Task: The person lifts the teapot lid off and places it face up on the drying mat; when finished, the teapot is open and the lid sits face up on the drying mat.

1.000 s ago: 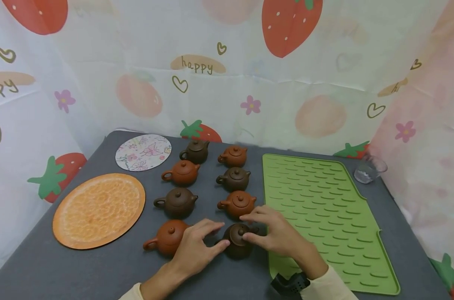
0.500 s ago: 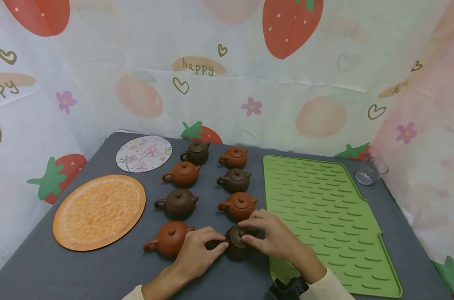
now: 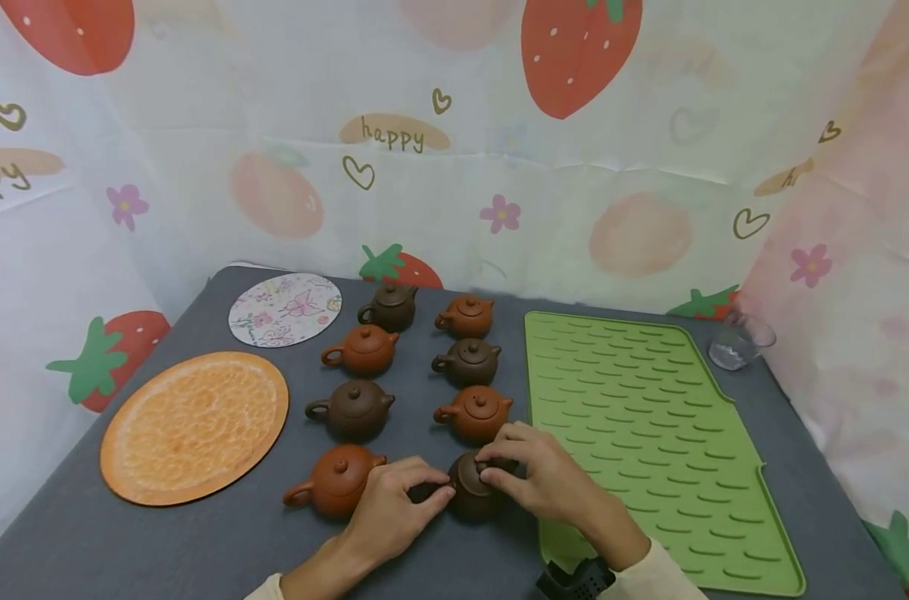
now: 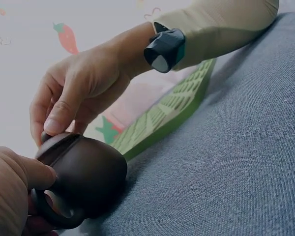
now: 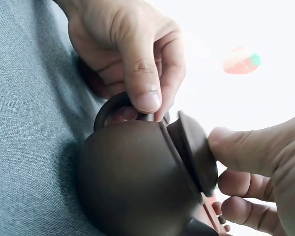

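A dark brown teapot (image 3: pixel 475 504) stands at the near end of the right-hand row, its handle towards the left. My left hand (image 3: pixel 394 510) pinches that handle (image 5: pixel 104 110) between thumb and finger, close to the body. The fingers of my right hand (image 3: pixel 555 482) hold the lid (image 5: pixel 200 152) by its knob, which they mostly cover. In the right wrist view the lid is tipped, with a gap along part of the rim. Just left of my left hand sits a reddish-brown teapot (image 3: pixel 337 482), its spout partly behind the hand.
Beyond my hands, several more teapots, such as a reddish one (image 3: pixel 475 412) and a dark one (image 3: pixel 355 410), form two rows. A green ridged mat (image 3: pixel 634 417) lies right, a glass cup (image 3: pixel 739 343) behind it. Left are an orange round mat (image 3: pixel 195 429) and a floral one (image 3: pixel 285 310).
My left thumb and finger have come together on the dark teapot's handle. The right hand's fingers have drawn in around the lid knob.
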`<state>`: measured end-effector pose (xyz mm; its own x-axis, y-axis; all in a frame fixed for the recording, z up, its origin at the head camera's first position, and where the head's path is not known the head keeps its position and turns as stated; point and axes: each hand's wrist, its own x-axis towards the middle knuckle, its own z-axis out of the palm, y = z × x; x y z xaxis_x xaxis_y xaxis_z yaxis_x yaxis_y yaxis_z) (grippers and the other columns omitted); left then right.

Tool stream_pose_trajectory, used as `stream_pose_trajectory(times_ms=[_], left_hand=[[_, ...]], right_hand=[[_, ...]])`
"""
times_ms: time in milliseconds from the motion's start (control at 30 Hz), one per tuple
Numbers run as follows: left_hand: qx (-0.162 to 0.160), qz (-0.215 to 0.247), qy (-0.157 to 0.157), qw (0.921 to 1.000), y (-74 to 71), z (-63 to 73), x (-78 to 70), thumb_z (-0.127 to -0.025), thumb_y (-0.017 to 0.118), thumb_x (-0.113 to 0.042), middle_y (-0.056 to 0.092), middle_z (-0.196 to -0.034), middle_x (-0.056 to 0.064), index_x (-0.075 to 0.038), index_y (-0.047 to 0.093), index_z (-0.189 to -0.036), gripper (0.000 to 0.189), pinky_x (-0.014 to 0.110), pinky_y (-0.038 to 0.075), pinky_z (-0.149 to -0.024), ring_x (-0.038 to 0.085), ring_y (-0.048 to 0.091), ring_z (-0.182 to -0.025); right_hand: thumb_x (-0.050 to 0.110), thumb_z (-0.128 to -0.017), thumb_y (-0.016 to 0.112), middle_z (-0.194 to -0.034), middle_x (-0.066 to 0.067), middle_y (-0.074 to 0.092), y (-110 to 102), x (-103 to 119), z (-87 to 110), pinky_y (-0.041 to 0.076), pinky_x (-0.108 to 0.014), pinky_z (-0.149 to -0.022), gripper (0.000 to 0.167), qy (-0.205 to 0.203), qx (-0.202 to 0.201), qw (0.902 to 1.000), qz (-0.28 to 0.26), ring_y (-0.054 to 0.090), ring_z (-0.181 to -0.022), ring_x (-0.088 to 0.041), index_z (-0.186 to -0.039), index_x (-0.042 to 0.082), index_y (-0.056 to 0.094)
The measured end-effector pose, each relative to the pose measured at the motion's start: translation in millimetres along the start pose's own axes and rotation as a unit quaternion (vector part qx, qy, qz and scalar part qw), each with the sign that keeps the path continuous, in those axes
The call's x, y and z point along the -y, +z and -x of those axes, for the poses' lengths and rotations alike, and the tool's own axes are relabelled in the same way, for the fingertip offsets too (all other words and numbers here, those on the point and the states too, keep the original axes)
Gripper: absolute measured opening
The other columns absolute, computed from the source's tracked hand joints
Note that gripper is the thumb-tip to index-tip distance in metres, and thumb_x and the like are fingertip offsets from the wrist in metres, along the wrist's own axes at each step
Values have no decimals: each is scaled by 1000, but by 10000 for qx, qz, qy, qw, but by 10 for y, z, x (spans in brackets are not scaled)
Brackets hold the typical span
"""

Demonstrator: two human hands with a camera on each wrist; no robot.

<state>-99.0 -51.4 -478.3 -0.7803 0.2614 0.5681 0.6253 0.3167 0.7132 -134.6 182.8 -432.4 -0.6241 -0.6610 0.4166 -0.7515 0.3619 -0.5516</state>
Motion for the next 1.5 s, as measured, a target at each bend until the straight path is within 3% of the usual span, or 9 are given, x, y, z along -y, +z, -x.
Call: stream_pose_trajectory(times_ms=[167,400,533,667,833,933,1033,1233,1500], left_hand=[[-66,-9,51,10000,-1,16,0,-77,82,-4,64,-80,-11,-12,75,-86,13,32,53,-61,4,61,-71],[-107,0,63,9999,13,16,8,-78,81,-5,64,-81,-12,-13,75,-86,13,31,53,-61,4,61,-71],[-113,35,52,9999,18,10,3,-78,81,-5,64,-80,-12,-14,75,-87,14,30,52,-61,4,60,-71],[-100,85,4,9999,13,9,-7,-79,81,-6,64,-81,-12,-15,75,-88,13,30,52,-61,4,60,-71],[-88,101,-29,9999,11,8,-5,-79,81,-6,64,-81,-12,-15,75,-88,13,31,53,-62,4,61,-72],[-111,86,22,9999,13,8,-2,-79,80,-6,64,-81,-11,-14,75,-88,13,30,52,-62,5,61,-71],[-124,91,67,9999,17,7,3,-79,80,-6,64,-81,-10,-14,75,-88,13,30,53,-62,5,61,-72],[-113,109,67,9999,22,-4,10,-79,81,-7,64,-81,-11,-15,75,-88,13,28,52,-63,5,61,-72],[-137,116,43,9998,24,21,-11,-79,80,-6,63,-81,-12,-15,74,-87,14,27,52,-64,4,61,-72]], right_hand=[[14,-90,71,-93,6,63,-14,-7,6,51,-30,-65,13,-2,-142,9995,-282,58,-79,-6,-103,13,68],[0,-88,70,-87,4,64,-25,-2,19,53,-34,-66,16,476,-452,9921,-1074,62,-78,-10,-97,14,66],[-15,-83,63,-86,-8,62,-59,64,-6,53,-37,-70,18,557,-661,9783,-1885,62,-79,-18,-89,2,62],[-16,-85,59,-87,-14,59,-81,66,-17,52,-36,-68,15,633,-770,9615,-2560,59,-77,-21,-92,-3,57],[-11,-91,55,-86,-18,57,-50,-77,8,49,-37,-57,31,652,-767,9488,-2994,55,-68,-25,-122,-8,53],[-10,-95,50,-86,-19,58,-59,-89,14,51,-41,-60,37,669,-686,9442,-3152,57,-71,-29,-132,-11,47],[-9,-96,46,-93,-20,58,-73,-86,19,52,-43,-67,34,757,-651,9283,-3583,59,-79,-30,-130,-11,47],[-5,-95,51,-101,-17,59,-101,-66,26,53,-39,-75,27,1098,-711,8846,-4477,61,-86,-24,-121,-5,43],[-5,-93,58,-104,-17,59,-188,-7,61,53,-40,-74,30,1161,-685,8859,-4438,63,-91,-29,-115,1,38]])
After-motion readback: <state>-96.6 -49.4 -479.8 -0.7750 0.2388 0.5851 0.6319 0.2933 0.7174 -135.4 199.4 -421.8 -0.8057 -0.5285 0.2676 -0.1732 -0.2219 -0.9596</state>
